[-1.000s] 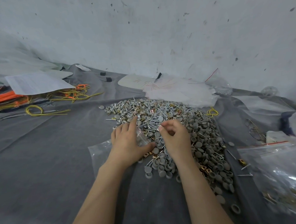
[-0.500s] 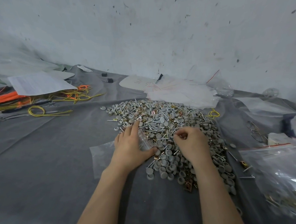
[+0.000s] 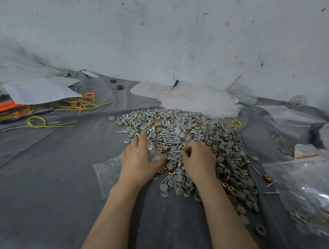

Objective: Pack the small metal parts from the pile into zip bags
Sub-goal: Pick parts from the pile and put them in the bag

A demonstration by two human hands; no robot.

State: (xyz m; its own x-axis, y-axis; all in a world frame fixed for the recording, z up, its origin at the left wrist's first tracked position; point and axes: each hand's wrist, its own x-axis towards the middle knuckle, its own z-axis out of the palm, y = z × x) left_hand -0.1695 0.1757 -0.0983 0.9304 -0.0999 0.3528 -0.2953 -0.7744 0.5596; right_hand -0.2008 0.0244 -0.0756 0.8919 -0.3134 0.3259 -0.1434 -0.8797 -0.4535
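At the pile's [image 3: 178, 127] seven o'clock, the bag [image 3: 107, 173] is gripped by the left hand [image 3: 140, 160]; the right hand's [image 3: 198, 160] hold cannot be told. If the bag is missed, parts [image 3: 226, 159] may be spilled.

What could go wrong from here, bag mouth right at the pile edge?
The pile mixes screws, grey caps and brass clips, so the curled right hand may scoop the wrong sort. The left hand holds the zip bag mouth open alone; if that grip slips, parts could miss and scatter on the grey cloth.
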